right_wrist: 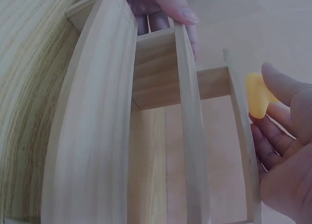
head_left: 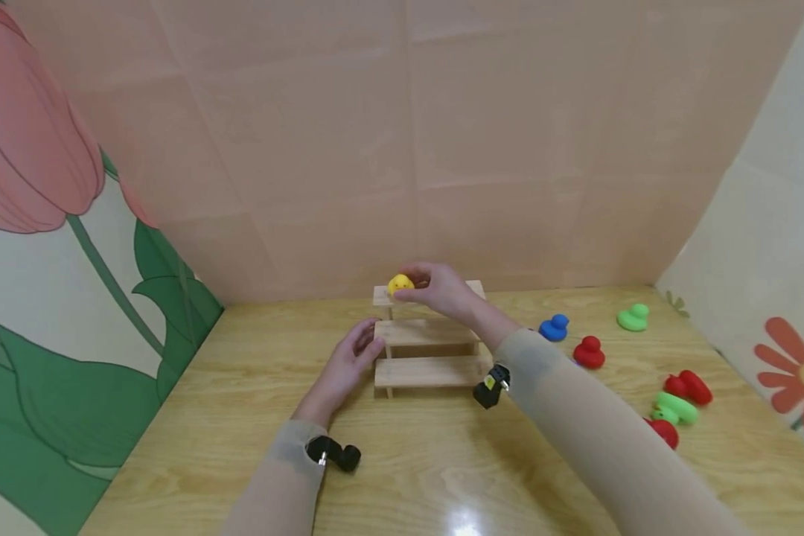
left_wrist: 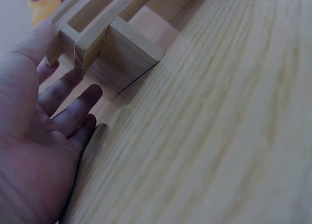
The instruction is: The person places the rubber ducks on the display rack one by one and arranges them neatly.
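Note:
A small three-tier wooden stand (head_left: pixel 429 332) stands on the table. Over the left end of its top tier, my right hand (head_left: pixel 445 290) pinches a yellow rubber duck (head_left: pixel 400 284) between thumb and fingers. In the right wrist view the duck (right_wrist: pixel 257 95) is right at the top board's edge, partly hidden by the thumb. My left hand (head_left: pixel 348 357) holds the stand's left end at the middle tier, thumb and forefinger about the board's end. The other fingers (left_wrist: pixel 73 112) of that hand spread loosely beside the stand's side in the left wrist view.
To the right on the table lie a blue duck (head_left: pixel 554 328), a red duck (head_left: pixel 589 353) and a green duck (head_left: pixel 633 318). Nearer, another green duck (head_left: pixel 674 409) lies tipped between red ones (head_left: pixel 690 388), partly behind my right sleeve. A pinkish wall covering (head_left: pixel 295 149) rises behind the table.

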`<state>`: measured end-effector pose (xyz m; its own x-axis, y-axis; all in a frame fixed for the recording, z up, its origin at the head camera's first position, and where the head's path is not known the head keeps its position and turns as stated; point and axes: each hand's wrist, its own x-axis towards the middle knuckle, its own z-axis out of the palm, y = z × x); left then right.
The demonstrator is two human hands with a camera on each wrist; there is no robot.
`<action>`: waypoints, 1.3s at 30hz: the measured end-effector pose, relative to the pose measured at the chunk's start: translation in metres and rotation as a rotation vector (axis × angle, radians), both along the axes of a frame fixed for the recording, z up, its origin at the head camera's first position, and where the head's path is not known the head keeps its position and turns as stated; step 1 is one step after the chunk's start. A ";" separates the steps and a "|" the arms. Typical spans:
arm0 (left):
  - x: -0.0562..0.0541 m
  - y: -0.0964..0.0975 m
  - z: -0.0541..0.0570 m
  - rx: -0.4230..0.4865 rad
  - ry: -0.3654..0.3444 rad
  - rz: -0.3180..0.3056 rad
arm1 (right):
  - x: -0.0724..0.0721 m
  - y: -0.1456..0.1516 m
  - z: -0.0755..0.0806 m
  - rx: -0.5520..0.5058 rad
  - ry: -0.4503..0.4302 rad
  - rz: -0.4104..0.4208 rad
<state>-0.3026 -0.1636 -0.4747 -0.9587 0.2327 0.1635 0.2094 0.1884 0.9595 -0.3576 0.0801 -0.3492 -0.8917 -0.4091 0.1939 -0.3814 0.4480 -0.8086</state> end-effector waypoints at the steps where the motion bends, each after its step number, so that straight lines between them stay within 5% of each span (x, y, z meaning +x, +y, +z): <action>1: 0.000 0.000 0.000 -0.003 -0.002 0.002 | 0.000 -0.001 0.000 0.003 0.002 -0.001; 39: 0.004 0.000 0.004 -0.029 0.014 0.015 | 0.003 -0.003 -0.001 0.118 -0.001 -0.007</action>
<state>-0.2990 -0.1632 -0.4707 -0.9598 0.2228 0.1705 0.2197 0.2190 0.9507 -0.3543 0.0772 -0.3500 -0.8948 -0.4228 0.1437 -0.3769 0.5425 -0.7508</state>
